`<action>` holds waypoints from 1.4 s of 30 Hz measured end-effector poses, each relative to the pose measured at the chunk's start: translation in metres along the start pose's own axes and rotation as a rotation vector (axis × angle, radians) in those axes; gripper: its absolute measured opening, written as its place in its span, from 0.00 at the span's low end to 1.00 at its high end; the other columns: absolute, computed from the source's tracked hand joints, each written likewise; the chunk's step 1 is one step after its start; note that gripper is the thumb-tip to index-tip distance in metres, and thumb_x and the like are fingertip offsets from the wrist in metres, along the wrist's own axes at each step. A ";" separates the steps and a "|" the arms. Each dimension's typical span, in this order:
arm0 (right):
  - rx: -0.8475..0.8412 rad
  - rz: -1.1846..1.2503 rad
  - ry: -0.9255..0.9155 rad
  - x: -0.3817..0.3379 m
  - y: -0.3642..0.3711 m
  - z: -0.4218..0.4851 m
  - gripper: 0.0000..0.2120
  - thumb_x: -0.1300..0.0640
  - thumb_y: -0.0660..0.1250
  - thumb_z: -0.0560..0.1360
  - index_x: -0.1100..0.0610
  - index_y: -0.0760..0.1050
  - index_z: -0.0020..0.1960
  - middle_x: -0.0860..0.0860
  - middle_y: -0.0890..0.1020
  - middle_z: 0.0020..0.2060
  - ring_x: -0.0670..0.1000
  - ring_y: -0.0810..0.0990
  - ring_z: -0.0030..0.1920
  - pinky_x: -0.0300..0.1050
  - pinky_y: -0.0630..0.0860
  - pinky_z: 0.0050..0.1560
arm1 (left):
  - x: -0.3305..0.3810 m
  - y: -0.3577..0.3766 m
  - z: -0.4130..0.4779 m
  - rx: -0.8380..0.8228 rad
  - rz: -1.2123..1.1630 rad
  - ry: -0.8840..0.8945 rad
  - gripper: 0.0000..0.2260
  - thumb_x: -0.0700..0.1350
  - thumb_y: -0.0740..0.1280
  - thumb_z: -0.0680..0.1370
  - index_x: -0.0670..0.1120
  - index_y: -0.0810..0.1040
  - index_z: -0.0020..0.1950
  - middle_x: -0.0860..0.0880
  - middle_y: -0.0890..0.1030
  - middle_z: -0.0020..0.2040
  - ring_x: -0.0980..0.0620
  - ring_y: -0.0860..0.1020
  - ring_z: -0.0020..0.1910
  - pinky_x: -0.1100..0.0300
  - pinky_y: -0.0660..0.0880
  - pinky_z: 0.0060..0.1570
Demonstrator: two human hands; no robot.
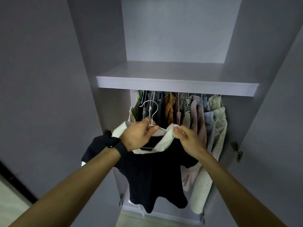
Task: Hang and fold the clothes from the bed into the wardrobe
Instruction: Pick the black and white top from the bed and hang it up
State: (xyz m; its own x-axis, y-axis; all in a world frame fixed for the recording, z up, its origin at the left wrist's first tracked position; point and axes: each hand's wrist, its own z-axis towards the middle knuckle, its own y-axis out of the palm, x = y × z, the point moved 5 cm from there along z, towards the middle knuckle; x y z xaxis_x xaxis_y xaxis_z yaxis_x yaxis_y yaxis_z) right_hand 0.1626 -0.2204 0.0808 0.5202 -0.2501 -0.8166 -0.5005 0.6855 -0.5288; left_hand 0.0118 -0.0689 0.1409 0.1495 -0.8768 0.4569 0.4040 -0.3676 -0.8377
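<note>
— Two questions: what is the left hand (139, 136) gripping, and what is the right hand (188, 138) doing?

— The left hand is curling round the neck of a white hanger (152, 121), just under the hook. A ring (147, 119) is showing on one finger and a black band (119, 148) is sitting on the wrist. The right hand is pinching the top (152, 174) by its white collar (165, 141), with the thumb pressing on the cloth where the hanger's arm is running into it.

— Where is the top hanging?

— It is hanging on the hanger between the two hands, in front of the open wardrobe (249, 71). Its black body is drooping below both wrists, and one sleeve is sticking out to the left past the band.

— Is the hook sitting on anything?

— It is standing free in the air, under the shelf (177, 82) and in front of the left end of the clothes (196, 115) that are crowding the space below. The shelf's edge is hiding the rail, so I cannot tell how near the hook is to it.

— What else is showing?

— A metal hinge (237, 151) is sitting on the wardrobe's right side, and a strip of pale floor (131, 217) is showing under the top's hem.
</note>
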 end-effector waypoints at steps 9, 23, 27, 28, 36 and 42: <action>-0.050 0.151 -0.162 -0.010 -0.030 -0.019 0.10 0.44 0.70 0.76 0.46 0.84 0.53 0.37 0.80 0.52 0.37 0.76 0.59 0.32 0.69 0.57 | -0.033 -0.011 0.005 -0.036 0.066 -0.076 0.10 0.48 0.63 0.82 0.53 0.77 0.42 0.59 0.83 0.36 0.68 0.76 0.39 0.62 0.71 0.45; 0.028 0.002 -0.002 0.019 0.011 0.008 0.11 0.50 0.64 0.82 0.45 0.81 0.42 0.40 0.83 0.37 0.37 0.79 0.40 0.40 0.73 0.44 | -0.014 -0.021 0.003 -0.016 0.036 0.053 0.12 0.42 0.64 0.82 0.56 0.74 0.41 0.58 0.81 0.35 0.68 0.76 0.36 0.73 0.67 0.38; -0.059 0.185 0.195 -0.001 0.009 0.009 0.23 0.34 0.57 0.80 0.48 0.83 0.51 0.42 0.84 0.40 0.45 0.82 0.44 0.39 0.73 0.47 | -0.014 -0.009 -0.003 -0.057 0.030 0.060 0.11 0.39 0.64 0.81 0.53 0.76 0.43 0.57 0.81 0.35 0.69 0.77 0.38 0.77 0.67 0.40; -0.175 0.070 0.237 -0.006 0.011 0.009 0.29 0.29 0.55 0.78 0.49 0.83 0.50 0.41 0.83 0.39 0.44 0.81 0.42 0.38 0.70 0.44 | -0.013 -0.006 -0.004 -0.042 0.023 0.071 0.10 0.38 0.64 0.81 0.51 0.77 0.43 0.59 0.81 0.35 0.69 0.77 0.38 0.77 0.68 0.41; 0.139 0.029 -0.163 -0.025 -0.007 0.001 0.18 0.50 0.66 0.81 0.64 0.78 0.41 0.55 0.75 0.33 0.47 0.73 0.34 0.37 0.68 0.37 | -0.024 0.003 -0.005 -0.037 0.091 0.030 0.14 0.43 0.64 0.82 0.51 0.74 0.36 0.55 0.80 0.35 0.62 0.74 0.33 0.65 0.68 0.41; -0.087 -0.051 -0.096 -0.008 -0.023 -0.002 0.24 0.30 0.59 0.75 0.39 0.77 0.65 0.37 0.77 0.61 0.37 0.74 0.62 0.39 0.69 0.63 | -0.019 -0.020 -0.005 0.004 -0.039 0.052 0.09 0.45 0.66 0.82 0.50 0.80 0.42 0.56 0.83 0.36 0.64 0.78 0.38 0.74 0.68 0.42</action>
State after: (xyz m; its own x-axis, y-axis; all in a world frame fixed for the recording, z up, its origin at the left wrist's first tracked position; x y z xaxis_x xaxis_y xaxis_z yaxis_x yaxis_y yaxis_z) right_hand 0.1685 -0.2354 0.0989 0.6083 -0.2136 -0.7644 -0.5276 0.6106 -0.5906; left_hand -0.0039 -0.0465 0.1472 0.0866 -0.8768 0.4730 0.4121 -0.4007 -0.8183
